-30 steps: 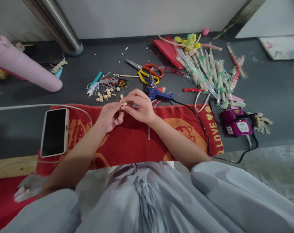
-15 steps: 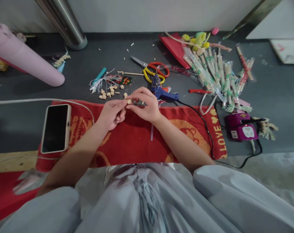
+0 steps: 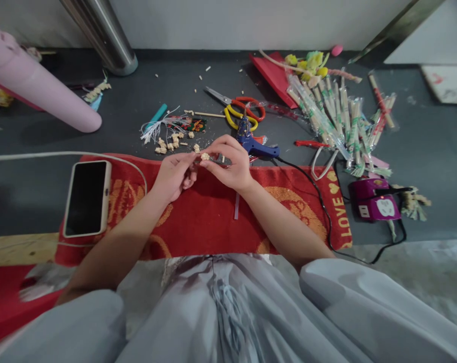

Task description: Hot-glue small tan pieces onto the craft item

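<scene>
Between thumb and fingertips of our right hand (image 3: 231,165) we have a narrow pinch on a small, knobbly, cream-coloured piece (image 3: 205,157), held up over the far edge of the long red cloth towel (image 3: 209,217). Our left hand (image 3: 175,176) is curled just beside it, fingertips close to the piece's left side; whether they hold it too, we cannot tell. We judge it very light and fairly stiff, dry rather than slippery, but with little knobs that might snap under a hard squeeze. We would take it by opposite outer sides with the fingertip pads, pressing gently. Beyond our fingers, similar loose cream-coloured bits (image 3: 170,145) lie on the dark grey tabletop (image 3: 137,108), and the blue plastic glue gun (image 3: 262,149) rests just past our right hand.
</scene>
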A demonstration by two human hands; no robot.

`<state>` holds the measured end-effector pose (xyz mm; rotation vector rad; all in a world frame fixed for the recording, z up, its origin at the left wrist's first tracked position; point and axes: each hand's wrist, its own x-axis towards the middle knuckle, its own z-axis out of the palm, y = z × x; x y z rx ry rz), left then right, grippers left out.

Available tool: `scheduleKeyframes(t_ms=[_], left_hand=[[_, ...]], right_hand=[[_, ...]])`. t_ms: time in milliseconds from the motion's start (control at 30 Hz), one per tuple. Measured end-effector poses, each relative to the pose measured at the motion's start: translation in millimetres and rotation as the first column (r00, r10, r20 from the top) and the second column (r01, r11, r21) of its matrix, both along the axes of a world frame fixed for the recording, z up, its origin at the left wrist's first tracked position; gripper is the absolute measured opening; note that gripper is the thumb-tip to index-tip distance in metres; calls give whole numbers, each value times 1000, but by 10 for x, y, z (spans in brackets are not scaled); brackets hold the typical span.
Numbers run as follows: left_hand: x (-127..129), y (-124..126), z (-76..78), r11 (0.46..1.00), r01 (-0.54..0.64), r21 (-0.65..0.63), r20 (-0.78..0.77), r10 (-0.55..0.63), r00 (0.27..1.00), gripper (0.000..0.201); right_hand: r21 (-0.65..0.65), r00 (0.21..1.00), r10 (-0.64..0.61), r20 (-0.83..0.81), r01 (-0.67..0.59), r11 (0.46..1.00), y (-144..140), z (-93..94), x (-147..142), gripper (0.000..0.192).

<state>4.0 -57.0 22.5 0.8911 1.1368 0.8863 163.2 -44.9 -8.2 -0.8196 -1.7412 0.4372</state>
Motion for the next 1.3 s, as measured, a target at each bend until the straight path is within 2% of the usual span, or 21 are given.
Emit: scheduleKeyframes(t_ms=[167,300,400,500,633,733,867,1000,1133,1300], left_hand=[[-36,27,-7,1000,-1,9,67,1,998,26],[-43,14,-30,995,-53,85,27,51,998,26],[-35,5,-36,984,-104,144,-2,105,994,31],[-36,7,-37,985,-78,151,-10,81,997,31],[-50,17,-67,986,-62,154,-48,70,996,34],[-53,22,-89,985,-78,155,-86,92,992,33],[-43,22,-87,981,-106,161,-95,122,988,30],[-43,19,-73,989,-81,125,-28,85,996,33],[-49,20,-64,995,-47,93,-6,47,999,35],[-46,20,-61,992,-57,110,-9,58,998,34]], right_hand=[[-83,995,-85,-49,81,993,57,-47,26,33],[-90,993,-118,-12,116,989,71,-64,31,31],[-37,995,-84,48,86,996,53,-50,33,28],[58,996,-44,81,39,998,41,-41,42,27],[172,990,-57,127,35,985,50,-63,50,23],[203,986,-62,155,30,979,62,-94,52,22],[173,982,-34,187,1,985,76,-125,68,27],[175,985,27,168,-57,983,88,-133,89,26],[120,983,41,181,-64,991,92,-130,92,26],[69,981,43,192,-58,996,77,-102,86,28]])
